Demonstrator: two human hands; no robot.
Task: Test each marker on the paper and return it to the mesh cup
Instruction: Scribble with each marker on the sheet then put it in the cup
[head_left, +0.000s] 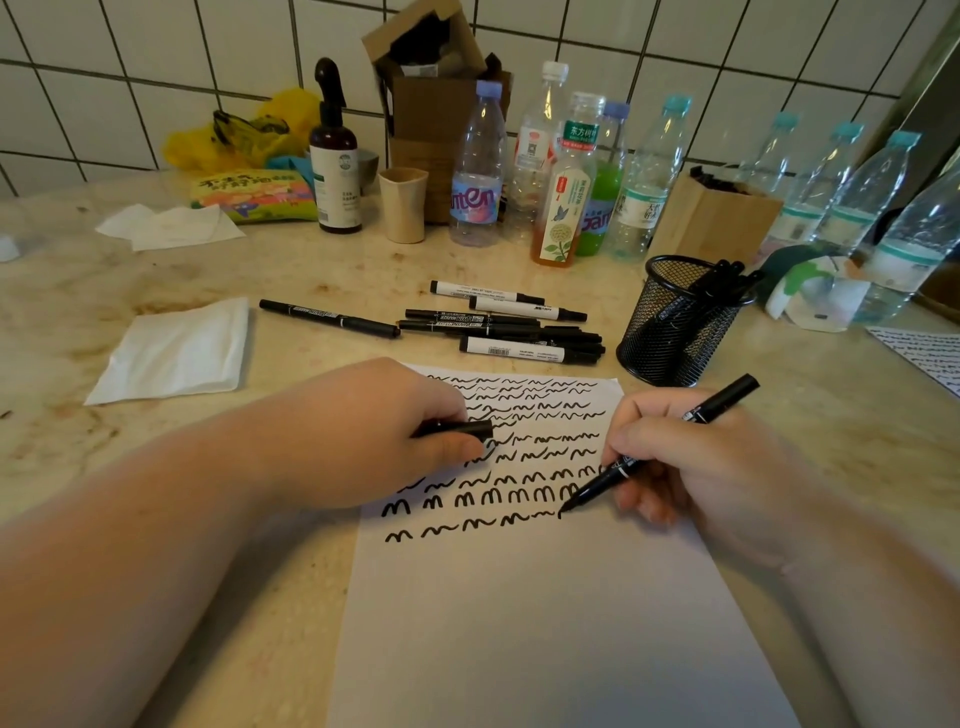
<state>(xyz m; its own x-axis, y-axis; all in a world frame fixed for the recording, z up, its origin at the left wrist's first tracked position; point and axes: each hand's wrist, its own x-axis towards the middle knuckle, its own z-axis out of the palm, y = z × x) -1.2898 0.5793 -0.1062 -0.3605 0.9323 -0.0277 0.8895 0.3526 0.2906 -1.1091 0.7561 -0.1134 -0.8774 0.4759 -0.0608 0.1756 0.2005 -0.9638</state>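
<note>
A white sheet of paper (540, 613) lies in front of me, its upper half covered in rows of black squiggles. My right hand (691, 457) grips a black marker (654, 447) like a pen, its tip touching the paper at the end of the lowest row. My left hand (374, 431) rests on the paper's upper left and holds a black marker cap (465, 429). The black mesh cup (675, 322) stands behind the paper to the right, with several markers in it. A pile of markers (504, 325) lies behind the paper, and one black marker (327, 318) lies apart to its left.
Folded tissues (176, 353) lie at the left. Along the tiled wall stand several plastic bottles (478, 171), a dark spray bottle (335, 156), a beige cup (402, 205) and cardboard boxes (711, 218). Another scribbled sheet (930, 358) sits at the far right edge.
</note>
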